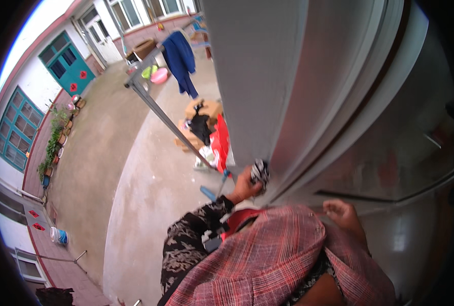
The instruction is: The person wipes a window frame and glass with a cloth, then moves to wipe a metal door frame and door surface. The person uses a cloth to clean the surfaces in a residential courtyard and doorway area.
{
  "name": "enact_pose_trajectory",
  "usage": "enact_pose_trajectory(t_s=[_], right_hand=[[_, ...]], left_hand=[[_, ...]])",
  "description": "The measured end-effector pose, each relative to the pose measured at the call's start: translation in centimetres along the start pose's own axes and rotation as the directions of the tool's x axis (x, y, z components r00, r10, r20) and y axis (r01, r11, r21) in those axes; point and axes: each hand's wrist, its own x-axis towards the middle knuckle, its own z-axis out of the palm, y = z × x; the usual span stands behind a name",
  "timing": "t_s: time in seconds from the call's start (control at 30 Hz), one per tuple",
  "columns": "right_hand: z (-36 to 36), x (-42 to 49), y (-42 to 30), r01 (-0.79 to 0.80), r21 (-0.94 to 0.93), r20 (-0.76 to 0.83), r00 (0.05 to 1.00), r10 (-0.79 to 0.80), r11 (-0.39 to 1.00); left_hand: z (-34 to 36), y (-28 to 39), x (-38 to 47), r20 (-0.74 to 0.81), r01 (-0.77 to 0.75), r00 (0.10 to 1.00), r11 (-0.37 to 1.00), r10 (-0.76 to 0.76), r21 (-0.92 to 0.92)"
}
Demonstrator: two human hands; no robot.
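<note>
My left hand (244, 185) is closed around a crumpled black-and-white patterned cloth (260, 174). It presses the cloth to the lower part of a tall grey door-frame panel (257, 84), beside a ribbed metal edge (326, 126). My right hand (341, 212) is low on the right in front of my body, its fingers loosely curled. Nothing shows in it, but the inside of its grasp is hidden. A red plaid garment (257, 248) covers my front, and a dark patterned sleeve (188, 237) covers my left arm.
A metal rack pole (169, 124) with blue clothing (179, 57) on it stands left of the panel. Behind it lie cardboard (190, 134), a red bag (220, 143) and a blue-handled tool (208, 193). Potted plants (57, 134) line the courtyard wall. A shiny dark surface (395, 160) is at right.
</note>
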Motion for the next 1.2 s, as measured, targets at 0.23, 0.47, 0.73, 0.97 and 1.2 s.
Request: enact_pose_trajectory(t_s=[0.23, 0.47, 0.73, 0.97, 1.2], right_hand=[[1.9, -0.5, -1.7, -0.127, -0.054, -0.111, 0.986, 0.121, 0.990], [1.1, -0.7, 2.3, -0.038, -0.122, -0.065, 0.997, 0.030, 0.992], [-0.2, -2.4, 8.4, 0.103, -0.190, -0.120, 0.985, -0.127, 0.976], [1.7, -5.6, 7.2, 0.042, 0.051, -0.267, 0.963, -0.026, 0.998], [1.2, -3.5, 9.2, -0.012, -0.292, -0.232, 0.971, -0.059, 0.956]], left_hand=[[-2.7, 2.5, 3.6, 0.107, 0.044, 0.992, 0.975, -0.069, 0.216], [-6.2, 12.0, 8.3, 0.104, -0.269, 0.961, 0.952, 0.256, 0.146], [-8.0, 21.6, 12.1, -0.129, -0.599, 0.761, 0.765, 0.636, 0.237], [-5.2, 21.6, 12.2, -0.286, -0.672, 0.643, 0.703, 0.710, 0.235], [-3.1, 12.7, 9.6, -0.194, -0.629, 0.714, 0.738, 0.673, 0.245]])
